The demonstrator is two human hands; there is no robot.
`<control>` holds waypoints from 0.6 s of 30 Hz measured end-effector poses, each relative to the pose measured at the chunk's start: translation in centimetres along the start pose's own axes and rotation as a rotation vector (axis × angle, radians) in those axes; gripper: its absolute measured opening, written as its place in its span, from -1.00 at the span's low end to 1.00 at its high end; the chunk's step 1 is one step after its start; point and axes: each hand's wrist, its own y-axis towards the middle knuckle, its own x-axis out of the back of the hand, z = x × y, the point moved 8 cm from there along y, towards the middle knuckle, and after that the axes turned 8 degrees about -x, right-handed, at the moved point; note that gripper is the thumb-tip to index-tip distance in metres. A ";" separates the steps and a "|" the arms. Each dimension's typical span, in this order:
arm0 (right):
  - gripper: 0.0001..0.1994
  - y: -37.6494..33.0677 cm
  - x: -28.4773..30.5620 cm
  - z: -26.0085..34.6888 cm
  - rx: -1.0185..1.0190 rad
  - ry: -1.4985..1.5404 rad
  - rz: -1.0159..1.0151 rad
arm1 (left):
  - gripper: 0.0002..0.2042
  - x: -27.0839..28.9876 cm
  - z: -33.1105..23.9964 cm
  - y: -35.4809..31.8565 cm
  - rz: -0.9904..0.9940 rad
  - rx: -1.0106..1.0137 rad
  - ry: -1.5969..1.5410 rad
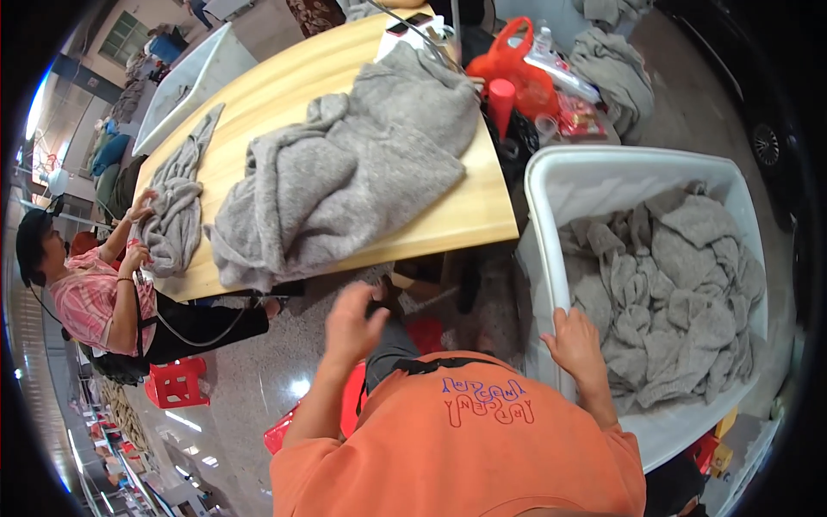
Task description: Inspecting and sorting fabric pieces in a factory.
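My left hand [351, 322] hangs in the air below the table's near edge, thumb apart from the fingers, with nothing in it. On my right, fingers curl over the near-side rim of a large white plastic bin [536, 202], where my right hand [575, 345] has hold of it. Inside the bin lies a heap of grey knitted garments [668, 293]. A pile of similar grey knit fabric [345, 164] is spread loosely across the light wooden table [491, 202] ahead of me, its folds reaching the near edge.
At the table's left end a co-worker [99, 293] in a pink checked shirt handles another grey knit piece [177, 207]. A red plastic stool [177, 383] stands behind them. Beyond the table's right end are a red bag [517, 73] and a red bottle [500, 105]. Another white bin [194, 82] stands far left.
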 end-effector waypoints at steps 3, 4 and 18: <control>-0.66 2.7 0.9 5.0 -0.031 -0.065 -0.057 | -0.62 7.6 11.6 4.0 -0.212 0.084 0.128; -0.67 4.1 1.6 7.5 -0.045 -0.094 -0.080 | -0.61 9.7 16.5 5.5 -0.283 0.108 0.153; -0.61 27.1 -7.0 52.7 0.025 0.081 0.328 | -0.13 8.1 60.2 17.9 -0.172 0.094 0.157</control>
